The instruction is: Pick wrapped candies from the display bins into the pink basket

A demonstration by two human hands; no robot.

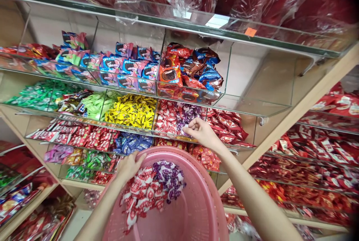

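Note:
My left hand (pixel 130 165) grips the rim of a pink plastic basket (pixel 196 200), which tilts against the shelves. Inside it lie red-and-white wrapped candies (pixel 146 192) and purple-and-white ones (pixel 169 179). Above the basket's far rim, my right hand (pixel 196 130) has its thumb and fingers pinched on a small white and purple candy (pixel 185 130). Just behind those fingers is a glass compartment with purple candies (pixel 190 113) and red-and-white candies (pixel 166 115).
Yellow candies (pixel 131 112) fill the bin on the left, red packets (pixel 227 125) the one on the right. Overhead, a glass shelf edge (pixel 168 27) crosses the view, with cookie packs (pixel 129 67) beneath it. A slanting wooden upright (pixel 291 110) stands right.

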